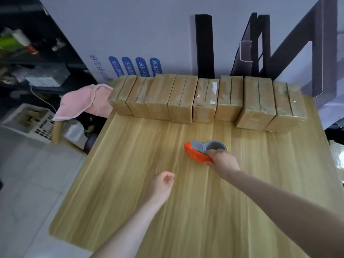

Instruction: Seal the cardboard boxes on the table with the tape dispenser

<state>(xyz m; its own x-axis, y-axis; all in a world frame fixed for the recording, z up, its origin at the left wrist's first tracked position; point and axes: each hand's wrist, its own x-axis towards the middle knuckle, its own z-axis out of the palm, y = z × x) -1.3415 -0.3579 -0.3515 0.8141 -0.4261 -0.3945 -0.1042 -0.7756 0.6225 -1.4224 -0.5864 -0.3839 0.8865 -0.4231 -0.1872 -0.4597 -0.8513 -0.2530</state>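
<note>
Tape dispenser, orange with grey roll, lay on wood surface. Right hand was on its near end, fingers wrapped round, gripping it. Left hand sat nearer than dispenser and to its left, loosely curled, holding nothing. Cardboard boxes stood in row beyond dispenser, side by side. Pink cloth far left of dispenser, off surface.

Pink cloth draped over a wooden stool. White crate on the tiled floor beside it. White panel with blue labels behind; cluttered dark shelves at far left.
</note>
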